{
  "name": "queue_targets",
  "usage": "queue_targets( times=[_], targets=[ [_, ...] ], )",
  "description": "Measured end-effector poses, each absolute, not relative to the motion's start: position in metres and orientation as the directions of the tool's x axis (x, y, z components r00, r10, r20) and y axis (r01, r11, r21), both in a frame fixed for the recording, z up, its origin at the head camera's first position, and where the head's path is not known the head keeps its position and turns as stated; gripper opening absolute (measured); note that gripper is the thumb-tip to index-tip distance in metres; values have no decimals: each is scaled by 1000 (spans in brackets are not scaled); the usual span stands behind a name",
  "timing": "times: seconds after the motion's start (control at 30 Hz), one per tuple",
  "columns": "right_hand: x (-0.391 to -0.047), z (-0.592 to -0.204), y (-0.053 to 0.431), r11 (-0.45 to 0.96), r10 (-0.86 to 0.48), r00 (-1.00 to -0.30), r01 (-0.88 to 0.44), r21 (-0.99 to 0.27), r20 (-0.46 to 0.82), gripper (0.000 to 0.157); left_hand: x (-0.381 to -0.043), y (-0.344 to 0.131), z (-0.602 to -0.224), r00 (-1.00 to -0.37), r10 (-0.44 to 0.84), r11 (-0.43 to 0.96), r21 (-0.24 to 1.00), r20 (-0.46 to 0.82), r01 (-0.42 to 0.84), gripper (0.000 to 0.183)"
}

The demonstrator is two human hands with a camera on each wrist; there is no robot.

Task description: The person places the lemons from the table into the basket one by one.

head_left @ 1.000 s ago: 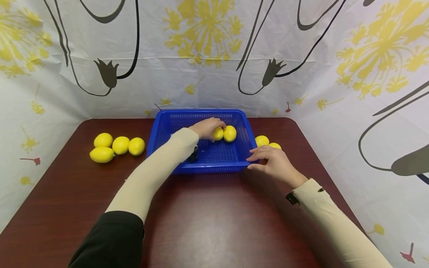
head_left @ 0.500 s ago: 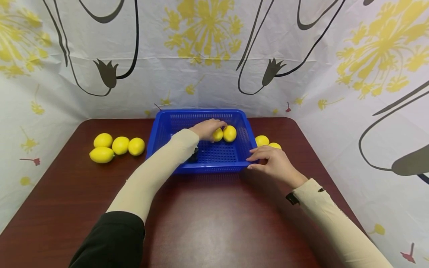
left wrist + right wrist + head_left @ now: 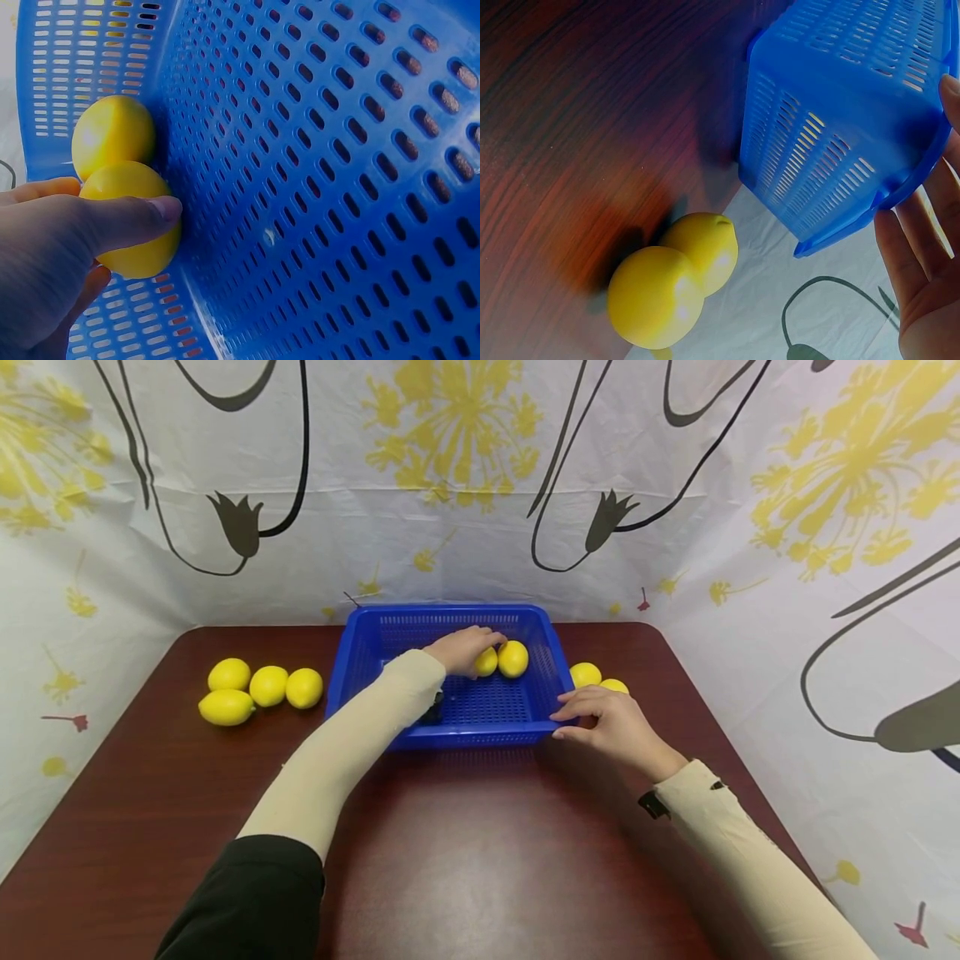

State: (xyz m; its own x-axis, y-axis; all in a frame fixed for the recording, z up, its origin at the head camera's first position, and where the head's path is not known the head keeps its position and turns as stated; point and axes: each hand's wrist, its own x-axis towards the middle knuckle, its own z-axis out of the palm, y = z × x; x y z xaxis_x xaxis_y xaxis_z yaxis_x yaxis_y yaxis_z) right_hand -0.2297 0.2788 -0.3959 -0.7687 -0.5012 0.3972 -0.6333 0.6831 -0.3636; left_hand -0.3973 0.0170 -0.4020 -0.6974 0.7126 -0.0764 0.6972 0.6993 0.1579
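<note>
A blue perforated plastic basket (image 3: 442, 739) stands at the back of the table with two lemons inside. My left hand (image 3: 463, 649) reaches into it and grips one lemon (image 3: 139, 259), the thumb laid across its side. Right beside that fruit sits the other lemon (image 3: 112, 135), near the basket's wall. At the basket's front right corner, my right hand (image 3: 611, 727) holds the rim between thumb and fingers. The right wrist view shows that hand (image 3: 930, 285) at the rim (image 3: 911, 196), part of it cut off by the frame edge.
Several lemons (image 3: 228, 707) lie together on the table left of the basket. Two more lemons (image 3: 656, 296) rest on the table just right of it. The dark red wooden table (image 3: 465, 860) meets a white patterned cloth (image 3: 450, 552) behind and at both sides.
</note>
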Motion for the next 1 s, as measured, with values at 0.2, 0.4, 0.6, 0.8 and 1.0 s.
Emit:
queue_targets(
  times=[0.2,0.4,0.6,0.8,1.0],
  targets=[
    [-230,-395,277,683,-504,-766,-636,-359,400,22,-397,13,-399,-700,711,702,150,-75,697,77],
    [-230,-395,276,683,-504,-767,-635,-361,397,22,-399,7,-397,-708,702,710,145,-78,689,72],
    [-229,-395,276,685,-503,-774,-628,-369,383,22,-398,0,-388,-725,681,727,207,-100,655,67],
    [-229,-395,277,688,-499,-777,-624,-370,382,23,-395,-11,-372,-745,653,752,233,-134,617,63],
    [-229,-396,277,685,-503,-772,-630,-366,388,23,-395,-26,-359,-760,633,766,261,-149,588,61]
  ],
)
